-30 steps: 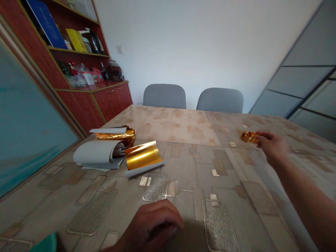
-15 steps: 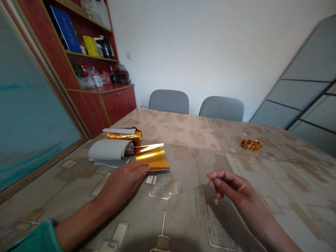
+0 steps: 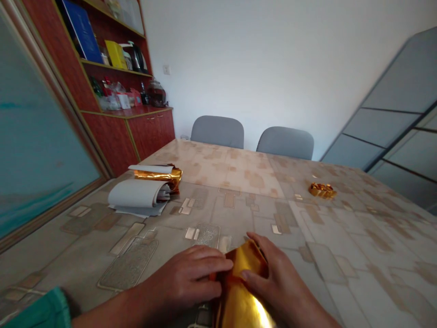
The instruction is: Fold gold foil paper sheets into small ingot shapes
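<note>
Gripping a sheet of gold foil (image 3: 243,291) btwn both hands, right by the near edge of the tabletop (image 3: 239,214). L hand (image 3: 182,278): fingers together, only slightly bent, lying across the foil's left side, w/ the fingertips (image 3: 223,263) touching it. R hand (image 3: 278,284): fingers a bit spread, curving over the foil's upper right edge, thumb (image 3: 246,274) pressed on its shiny face. Neither hand is flat open or in a fist; both are closed partway on the sheet. Foil is bowed & creased, its peak btwn the hands, its lower end running off the bottom of the view. Green knit cuff (image 3: 41,310) shows at the L wrist, bottom left corner.

Well apart from the hands, toward the tabletop's left edge, sits a curled stack of grey-backed sheets (image 3: 134,196), w/ a curled strip of gold foil (image 3: 157,174) just behind it. Crumpled gold foil piece (image 3: 322,190) lies near the right edge, far from R hand. Tabletop has a beige & grey patterned cover. Past the far edge stand two grey chairs (image 3: 217,131) (image 3: 285,142). Red wood cabinet (image 3: 126,136) stands off the left side, its shelves holding a blue binder (image 3: 80,29), a yellow box (image 3: 115,54) & a dark kettle (image 3: 137,59).
</note>
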The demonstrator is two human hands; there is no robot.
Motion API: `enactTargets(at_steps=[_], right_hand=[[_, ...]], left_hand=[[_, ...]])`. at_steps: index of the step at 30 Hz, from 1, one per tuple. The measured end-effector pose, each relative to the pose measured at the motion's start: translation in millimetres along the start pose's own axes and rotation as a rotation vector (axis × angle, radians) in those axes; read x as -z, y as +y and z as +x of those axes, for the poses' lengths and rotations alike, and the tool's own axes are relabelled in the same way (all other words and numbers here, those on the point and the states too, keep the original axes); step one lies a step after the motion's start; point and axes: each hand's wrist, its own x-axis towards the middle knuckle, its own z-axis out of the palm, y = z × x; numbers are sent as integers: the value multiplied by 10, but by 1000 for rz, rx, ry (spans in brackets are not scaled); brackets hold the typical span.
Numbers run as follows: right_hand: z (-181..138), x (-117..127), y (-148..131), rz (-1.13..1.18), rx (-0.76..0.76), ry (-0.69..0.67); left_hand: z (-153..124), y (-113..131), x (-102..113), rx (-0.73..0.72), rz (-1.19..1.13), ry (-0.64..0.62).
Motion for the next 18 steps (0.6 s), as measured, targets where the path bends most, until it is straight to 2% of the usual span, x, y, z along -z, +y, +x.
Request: enactTargets(at_steps=[3,6,10,13,16,18], right_hand=[[3,-30,-6,67,-36,26],[39,22,-107,208,-81,-34],[66,83,-253,346,-91,3],[52,109,-297,380,-44,-16],[29,167,-312,416,2,-53],[13,237,-329,423,94,-18]], left_hand=[[-8,-24,8,60,26,-16],[-6,-15,46,170,5,-7],[-55,38,20,517,-132,-5],[-96,65,-78,706,-235,156],[-88,53,-120,731,-272,324],[-66,29,-69,649,-239,356]])
